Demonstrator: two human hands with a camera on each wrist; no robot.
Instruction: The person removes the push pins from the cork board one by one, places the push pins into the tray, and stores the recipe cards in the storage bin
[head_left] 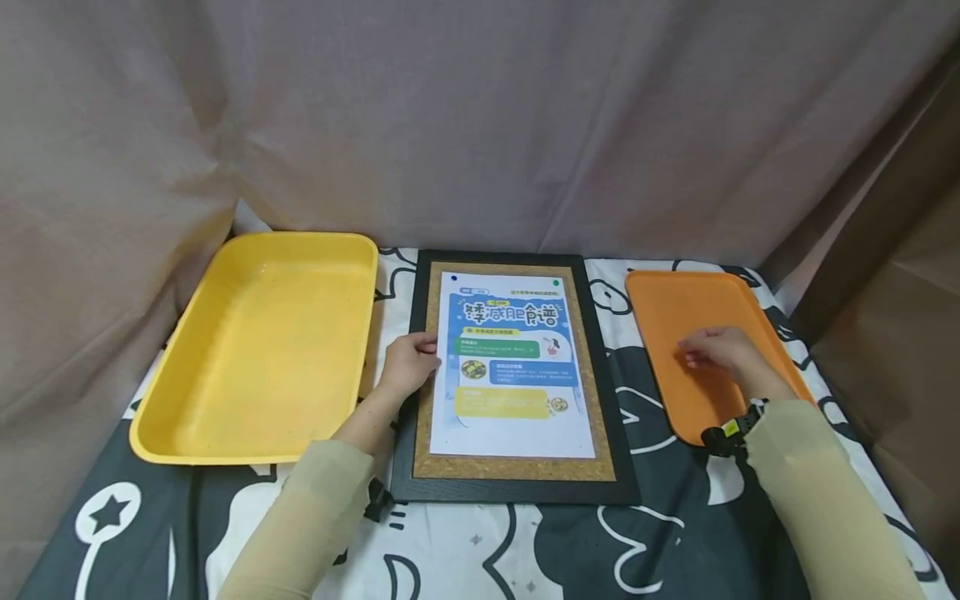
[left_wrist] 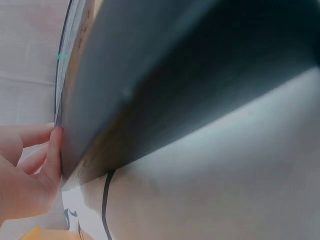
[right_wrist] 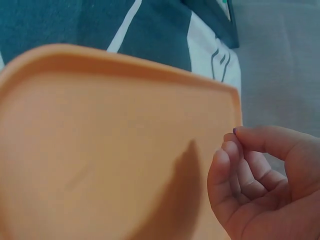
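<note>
A printed paper (head_left: 517, 429) lies on a cork board (head_left: 525, 468) with a black frame (head_left: 517, 492). A dark blue pin (head_left: 453, 277) sits at its top left corner and a green pin (head_left: 556, 282) at its top right. My left hand (head_left: 408, 364) touches the paper's left edge, fingers fairly straight; the left wrist view shows its fingertips (left_wrist: 56, 131) against the board's surface. Above the orange tray (head_left: 675, 308), my right hand (head_left: 723, 354) pinches a tiny purple object (right_wrist: 234, 131) between thumb and forefinger; most of it is hidden by the fingertips.
A deep yellow tray (head_left: 262, 350) stands left of the board, close to the left forearm. A patterned black and white cloth (head_left: 450, 550) covers the table. Grey-brown curtain fabric (head_left: 480, 125) hangs behind, and more fabric hangs at the right.
</note>
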